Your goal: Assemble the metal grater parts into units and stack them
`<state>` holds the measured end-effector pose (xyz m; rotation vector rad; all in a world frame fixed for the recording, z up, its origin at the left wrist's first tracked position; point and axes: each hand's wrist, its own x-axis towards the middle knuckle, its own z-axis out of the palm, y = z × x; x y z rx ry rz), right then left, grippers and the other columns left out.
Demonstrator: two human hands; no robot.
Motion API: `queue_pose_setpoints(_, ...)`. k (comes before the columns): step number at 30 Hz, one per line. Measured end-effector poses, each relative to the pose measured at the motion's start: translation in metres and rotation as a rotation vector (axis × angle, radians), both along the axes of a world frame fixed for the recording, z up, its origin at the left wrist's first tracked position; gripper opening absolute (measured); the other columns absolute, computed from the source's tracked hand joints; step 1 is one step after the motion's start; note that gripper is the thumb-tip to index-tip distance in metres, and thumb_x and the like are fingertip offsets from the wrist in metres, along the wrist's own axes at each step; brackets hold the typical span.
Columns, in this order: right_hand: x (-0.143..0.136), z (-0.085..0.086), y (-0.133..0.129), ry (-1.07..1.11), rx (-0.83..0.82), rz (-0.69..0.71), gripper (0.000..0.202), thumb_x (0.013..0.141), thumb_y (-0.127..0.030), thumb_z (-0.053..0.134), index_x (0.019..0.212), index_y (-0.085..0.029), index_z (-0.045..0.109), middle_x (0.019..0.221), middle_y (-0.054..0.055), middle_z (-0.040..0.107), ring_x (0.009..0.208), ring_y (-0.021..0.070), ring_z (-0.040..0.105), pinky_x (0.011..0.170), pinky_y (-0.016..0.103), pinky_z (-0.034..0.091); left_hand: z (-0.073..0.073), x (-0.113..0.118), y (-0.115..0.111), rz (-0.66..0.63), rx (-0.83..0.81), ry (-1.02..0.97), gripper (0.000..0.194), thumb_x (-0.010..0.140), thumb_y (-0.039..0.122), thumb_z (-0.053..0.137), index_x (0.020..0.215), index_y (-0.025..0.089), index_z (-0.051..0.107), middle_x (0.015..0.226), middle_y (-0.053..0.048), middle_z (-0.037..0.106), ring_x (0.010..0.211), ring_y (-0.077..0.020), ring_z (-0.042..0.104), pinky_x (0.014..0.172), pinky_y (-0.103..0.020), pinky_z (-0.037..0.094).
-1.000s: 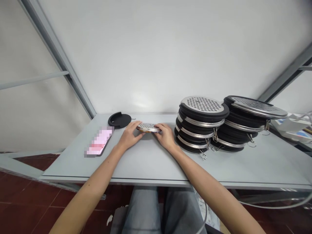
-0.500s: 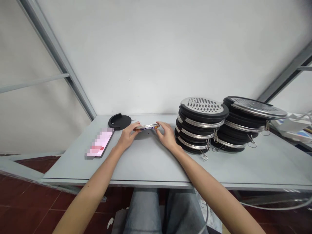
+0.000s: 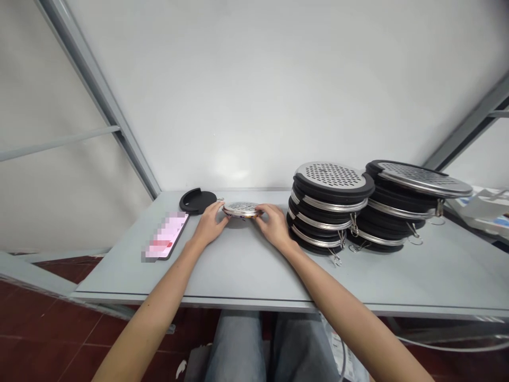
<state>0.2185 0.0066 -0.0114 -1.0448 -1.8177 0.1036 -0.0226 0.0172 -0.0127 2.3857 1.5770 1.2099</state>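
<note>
Between my hands is a thin round metal disc [image 3: 241, 208] with a perforated top and some colour along its underside. My left hand [image 3: 211, 220] grips its left edge between thumb and fingers. On the opposite edge, my right hand [image 3: 272, 222] holds it the same way. The disc is nearly level, just above the tabletop. Behind my left hand lies a round black holder [image 3: 201, 201] with a raised curved rim and a small wire clip at its right side.
At right stand two stacks of black holders with perforated metal discs, a nearer stack [image 3: 332, 183] and a farther stack [image 3: 421, 180], with wire clips sticking out. A phone [image 3: 169, 236] lies at left on the grey table [image 3: 246, 276]. A white wall rises behind.
The disc has tipped so that its perforated top now shows, where before it was seen nearly edge-on. Both hands keep their grip. The view has shifted slightly.
</note>
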Motion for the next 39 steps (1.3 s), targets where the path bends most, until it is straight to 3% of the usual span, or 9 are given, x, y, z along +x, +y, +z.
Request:
queue_pose_setpoints(4, 0.0, 0.002, -0.002, -0.107, -0.065, -0.041, 0.023, 0.077, -0.01, 0.061, 0.096, -0.021, 0.067, 0.102, 0.006, 0.07, 0.1, 0.0259, 0.06, 0.091, 0.04, 0.046, -0.003, -0.005, 0.002, 0.061, -0.068, 0.064, 0.044, 0.085, 0.029, 0.058, 0.127, 0.013, 0.057, 0.133, -0.017, 0.059, 0.126, -0.0307, 0.054, 0.109, -0.048, 0.043)
queue_pose_setpoints(11, 0.003, 0.003, -0.001, -0.285, -0.172, -0.042, 0.035, 0.077, -0.002, 0.054, 0.104, -0.019, 0.067, 0.116, 0.009, 0.067, 0.109, 0.0256, 0.057, 0.096, 0.038, 0.046, -0.004, 0.002, -0.003, -0.198, -0.133, 0.069, 0.043, 0.091, 0.027, 0.049, 0.133, 0.017, 0.055, 0.137, -0.012, 0.059, 0.13, -0.0255, 0.053, 0.112, -0.046, 0.04)
queue_pose_setpoints(17, 0.002, 0.006, -0.007, -0.379, -0.196, 0.001, 0.038, 0.078, -0.001, 0.049, 0.108, -0.016, 0.065, 0.119, 0.012, 0.064, 0.117, 0.0255, 0.054, 0.099, 0.037, 0.045, -0.007, 0.0, -0.002, -0.171, -0.217, 0.083, 0.046, 0.094, 0.029, 0.044, 0.136, 0.015, 0.054, 0.143, -0.012, 0.053, 0.135, -0.0249, 0.047, 0.116, -0.045, 0.035)
queue_pose_setpoints(21, -0.002, 0.006, -0.011, -0.42, -0.217, 0.056, 0.037, 0.074, -0.004, 0.052, 0.107, -0.014, 0.065, 0.122, 0.014, 0.062, 0.12, 0.0264, 0.051, 0.102, 0.038, 0.043, -0.007, 0.0, 0.0, -0.191, -0.183, 0.093, 0.045, 0.094, 0.022, 0.038, 0.135, 0.016, 0.055, 0.142, -0.011, 0.055, 0.135, -0.0228, 0.048, 0.116, -0.044, 0.036)
queue_pose_setpoints(26, -0.005, 0.001, -0.012, -0.437, -0.208, 0.14, 0.048, 0.077, -0.019, 0.062, 0.124, -0.013, 0.059, 0.139, 0.016, 0.053, 0.133, 0.0301, 0.042, 0.112, 0.043, 0.034, -0.011, -0.002, 0.005, 0.005, -0.035, 0.15, 0.039, 0.091, 0.02, 0.044, 0.127, 0.015, 0.058, 0.135, -0.015, 0.059, 0.134, -0.029, 0.047, 0.115, -0.053, 0.032)
queue_pose_setpoints(29, -0.007, 0.001, -0.013, -0.422, -0.222, 0.132, 0.043, 0.085, -0.03, 0.063, 0.124, -0.015, 0.058, 0.138, 0.015, 0.054, 0.131, 0.0295, 0.045, 0.112, 0.045, 0.033, -0.015, -0.004, 0.006, 0.16, -0.061, 0.196, 0.036, 0.09, 0.021, 0.048, 0.123, 0.012, 0.059, 0.137, -0.019, 0.056, 0.136, -0.0334, 0.045, 0.113, -0.055, 0.033)
queue_pose_setpoints(32, -0.008, 0.004, -0.014, -0.378, -0.222, 0.057, 0.03, 0.088, -0.037, 0.063, 0.112, -0.019, 0.062, 0.126, 0.011, 0.062, 0.12, 0.0275, 0.054, 0.111, 0.049, 0.031, -0.013, -0.001, 0.0, 0.2, -0.112, 0.28, 0.029, 0.09, 0.025, 0.049, 0.113, 0.013, 0.062, 0.128, -0.02, 0.063, 0.126, -0.0349, 0.054, 0.107, -0.054, 0.04)
queue_pose_setpoints(36, -0.008, 0.006, -0.015, -0.379, -0.204, -0.038, 0.026, 0.084, -0.038, 0.069, 0.1, -0.019, 0.063, 0.112, 0.011, 0.065, 0.108, 0.0283, 0.057, 0.103, 0.047, 0.038, 0.004, 0.016, -0.017, 0.208, -0.082, 0.303, 0.025, 0.092, 0.029, 0.047, 0.103, 0.018, 0.066, 0.093, -0.013, 0.074, 0.092, -0.0307, 0.07, 0.089, -0.044, 0.052)
queue_pose_setpoints(39, -0.008, 0.005, -0.014, -0.389, -0.2, -0.077, 0.037, 0.079, -0.038, 0.074, 0.107, -0.018, 0.061, 0.12, 0.014, 0.061, 0.114, 0.0312, 0.053, 0.097, 0.045, 0.042, 0.016, 0.027, -0.026, 0.077, 0.025, 0.288, 0.024, 0.091, 0.029, 0.048, 0.101, 0.021, 0.069, 0.091, -0.009, 0.075, 0.085, -0.0263, 0.07, 0.083, -0.039, 0.054)
